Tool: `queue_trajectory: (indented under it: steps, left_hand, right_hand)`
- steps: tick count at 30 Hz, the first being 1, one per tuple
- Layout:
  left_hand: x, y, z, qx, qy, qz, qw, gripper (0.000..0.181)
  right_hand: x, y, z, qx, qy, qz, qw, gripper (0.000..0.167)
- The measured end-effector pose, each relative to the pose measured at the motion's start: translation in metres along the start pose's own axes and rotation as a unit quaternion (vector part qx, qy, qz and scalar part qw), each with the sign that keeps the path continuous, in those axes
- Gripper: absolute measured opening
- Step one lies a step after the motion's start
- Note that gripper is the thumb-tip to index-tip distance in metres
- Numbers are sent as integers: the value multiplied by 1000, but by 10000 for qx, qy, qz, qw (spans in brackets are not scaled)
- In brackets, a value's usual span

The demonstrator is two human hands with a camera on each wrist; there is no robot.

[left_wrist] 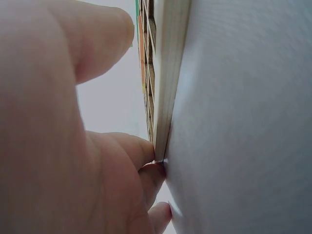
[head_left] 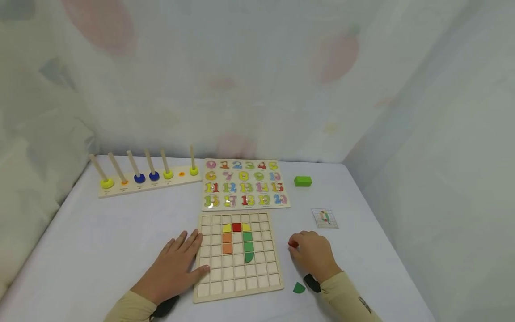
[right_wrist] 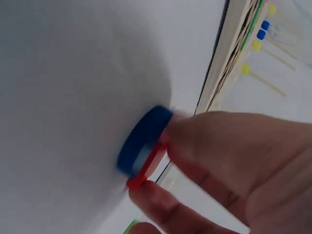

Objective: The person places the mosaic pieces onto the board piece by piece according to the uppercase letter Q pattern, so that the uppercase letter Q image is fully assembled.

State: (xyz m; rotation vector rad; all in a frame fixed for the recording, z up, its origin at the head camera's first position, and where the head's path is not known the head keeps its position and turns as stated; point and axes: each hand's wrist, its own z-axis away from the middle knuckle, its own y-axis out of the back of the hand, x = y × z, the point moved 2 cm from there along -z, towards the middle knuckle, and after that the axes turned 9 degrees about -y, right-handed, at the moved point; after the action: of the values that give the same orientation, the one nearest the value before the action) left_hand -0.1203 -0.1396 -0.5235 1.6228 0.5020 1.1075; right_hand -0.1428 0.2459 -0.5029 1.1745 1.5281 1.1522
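A wooden grid board (head_left: 228,286) holds yellow, red, orange and green pieces in an arch shape. My left hand (head_left: 174,269) rests at the board's left edge, fingers straight and spread; in the left wrist view the fingertips touch the board's side (left_wrist: 168,73). To the right of the board, my right hand (head_left: 316,256) pinches a red piece (head_left: 293,244). The right wrist view shows the red piece (right_wrist: 152,163) between thumb and fingers, with a blue piece (right_wrist: 141,139) against it; whether the blue one is gripped too, I cannot tell.
A green quarter piece (head_left: 299,288) lies below the right hand. A small pattern card (head_left: 325,218) and a green block (head_left: 303,181) are at the right. Behind the board lie a number puzzle (head_left: 246,207) and a peg stand (head_left: 150,185) with rings.
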Motion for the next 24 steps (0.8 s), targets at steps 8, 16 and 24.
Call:
queue_trajectory:
  steps: [8,16,24]
  left_hand:
    - [6,6,-1,-19,-153,102,9998,93]
    - [6,8,0,-123,-12,73,9999,92]
    - [4,7,3,-91,-11,117,9999,91]
  right_hand:
    - [-26,15,-5,10,289,-377,9989,18]
    - [-84,24,-11,-546,1584,-806,9826,13]
    - [-119,4,-15,-869,2318,-509,9675,12]
